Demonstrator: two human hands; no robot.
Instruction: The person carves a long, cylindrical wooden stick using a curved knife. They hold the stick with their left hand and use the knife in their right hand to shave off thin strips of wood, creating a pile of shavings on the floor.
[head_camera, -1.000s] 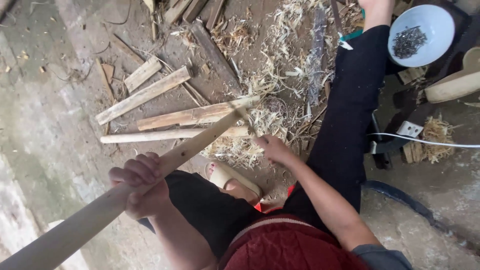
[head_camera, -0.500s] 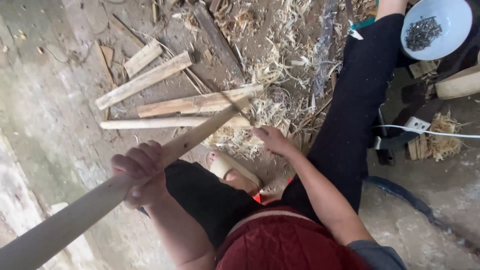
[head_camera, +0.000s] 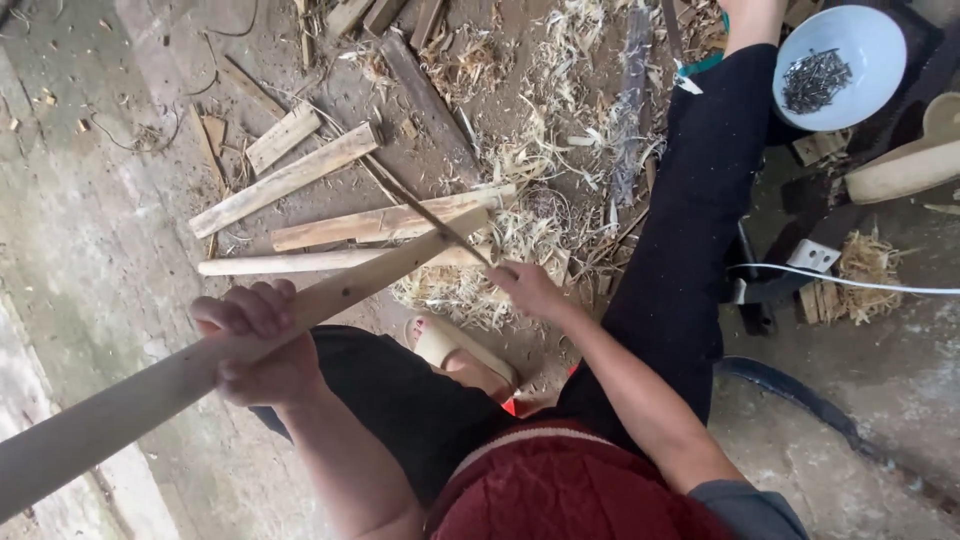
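My left hand (head_camera: 255, 338) is shut around a long pale wooden pole (head_camera: 120, 410). The pole runs from the lower left up to its far end (head_camera: 455, 225), which lies over the slats on the floor. My right hand (head_camera: 530, 290) is closed on the near end of a thin dark rod or blade (head_camera: 430, 215). This thin tool slants up-left across the pole's far end. What kind of tool it is cannot be told. My legs in black trousers (head_camera: 690, 220) stretch out on either side of the hands.
Several rough wooden slats (head_camera: 285, 180) lie on the dirty concrete floor among pale wood shavings (head_camera: 520, 160). At the top right stands a light blue bowl of dark nails (head_camera: 835, 65). A white cable (head_camera: 850, 280) and a curved wooden piece (head_camera: 900, 170) lie to the right. A sandalled foot (head_camera: 450, 345) is below the pole.
The view has shifted slightly. My left hand has slid a little along the pole. The thin dark tool now shows clearly, slanting up-left from my right hand.
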